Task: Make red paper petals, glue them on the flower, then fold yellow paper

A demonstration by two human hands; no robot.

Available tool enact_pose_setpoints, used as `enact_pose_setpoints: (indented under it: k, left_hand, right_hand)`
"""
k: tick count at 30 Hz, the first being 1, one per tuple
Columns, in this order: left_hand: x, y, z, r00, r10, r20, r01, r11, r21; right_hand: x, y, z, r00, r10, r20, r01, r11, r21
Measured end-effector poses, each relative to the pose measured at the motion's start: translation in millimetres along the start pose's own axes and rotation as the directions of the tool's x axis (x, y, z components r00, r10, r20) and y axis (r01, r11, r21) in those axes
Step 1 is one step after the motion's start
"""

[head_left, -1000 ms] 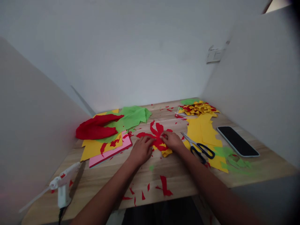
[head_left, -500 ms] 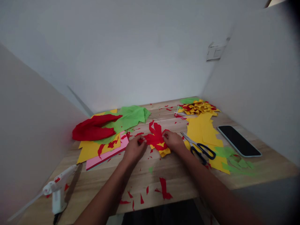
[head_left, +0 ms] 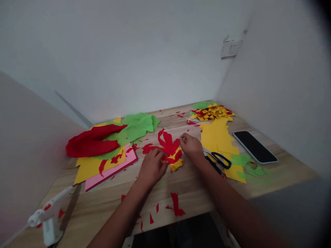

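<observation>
Under left grip (head_left: 164,159), red petals (head_left: 168,143) on desk (head_left: 191,203); fingers bent, hold unclear. Right grip (head_left: 182,138) pinched narrow beside petals, scissors (head_left: 221,159) near.

1. Open strip of wood worktop (head_left: 111,196) btwn L hand (head_left: 152,167) and glue gun (head_left: 50,213), under pink pad (head_left: 111,175).
2. Gap btwn forearms, w/ flat red scraps (head_left: 176,205).
3. Scissors (head_left: 222,160) obstruct just R of R hand (head_left: 191,147); phone (head_left: 254,147) farther R.
4. Wall (head_left: 129,58) blocks back.
</observation>
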State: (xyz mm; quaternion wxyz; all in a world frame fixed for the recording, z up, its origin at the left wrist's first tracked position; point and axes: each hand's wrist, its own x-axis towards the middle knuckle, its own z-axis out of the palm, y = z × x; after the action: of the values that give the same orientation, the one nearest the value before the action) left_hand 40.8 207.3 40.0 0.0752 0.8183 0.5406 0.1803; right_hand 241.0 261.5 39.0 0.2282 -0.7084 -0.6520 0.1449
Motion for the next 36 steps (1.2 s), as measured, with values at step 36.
enact_pose_setpoints:
  k: [36]
  left_hand:
    - [38.5,-61.5,1.7,0.945,-0.248,-0.215,0.030,0.717,-0.696]
  right_hand:
    - [-76.1,-3.8,22.3,0.962,0.265,-0.072,-0.110,0.612,0.783]
